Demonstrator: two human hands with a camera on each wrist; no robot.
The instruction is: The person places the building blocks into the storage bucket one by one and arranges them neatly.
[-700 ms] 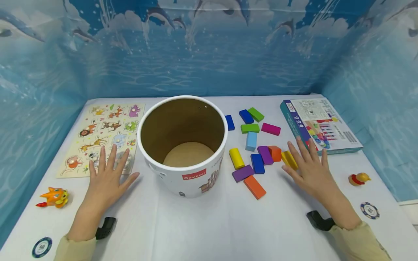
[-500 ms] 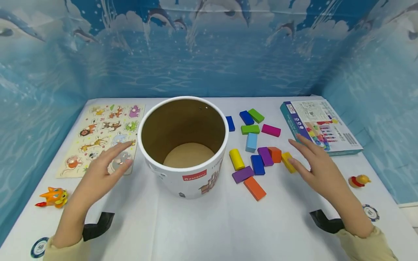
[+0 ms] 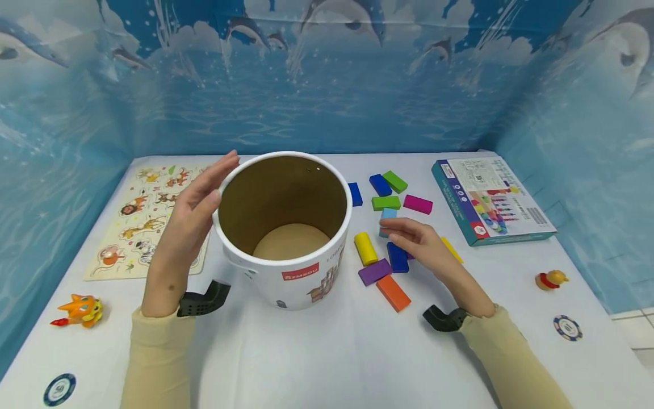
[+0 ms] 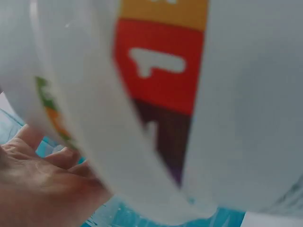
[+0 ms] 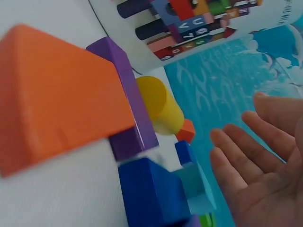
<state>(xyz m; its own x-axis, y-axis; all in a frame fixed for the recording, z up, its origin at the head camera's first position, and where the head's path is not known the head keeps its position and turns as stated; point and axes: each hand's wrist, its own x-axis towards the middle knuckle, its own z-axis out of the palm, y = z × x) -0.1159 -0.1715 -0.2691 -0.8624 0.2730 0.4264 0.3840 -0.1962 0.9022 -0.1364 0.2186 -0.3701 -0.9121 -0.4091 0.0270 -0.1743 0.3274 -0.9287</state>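
Note:
A large white bucket [image 3: 276,284] stands in the middle of the table, its inside bare down to the tan bottom. My left hand [image 3: 189,227] is at the bucket's left side, fingers extended along the rim; whether they press on it I cannot tell. In the left wrist view the hand [image 4: 47,184] is partly behind the white wall. Over the loose blocks hovers my right hand [image 3: 424,244], fingers loosely bent and holding nothing. Its fingertips overlap the light blue block [image 3: 389,213]. Near it lie a dark blue block [image 3: 397,258], a yellow cylinder [image 3: 365,249] and a purple block [image 3: 375,272].
An animal puzzle board [image 3: 117,227] lies left, a boxed set [image 3: 498,199] at the back right. An orange toy [image 3: 82,311] and a chip [image 3: 59,389] are at the left; a duck figure [image 3: 552,279] and another chip [image 3: 567,328] at the right. A printed curtain [image 3: 317,113] hangs behind.
My left hand has moved from over the puzzle board up and right to the bucket's rim. My right hand has swung left over the blocks, covering some of them.

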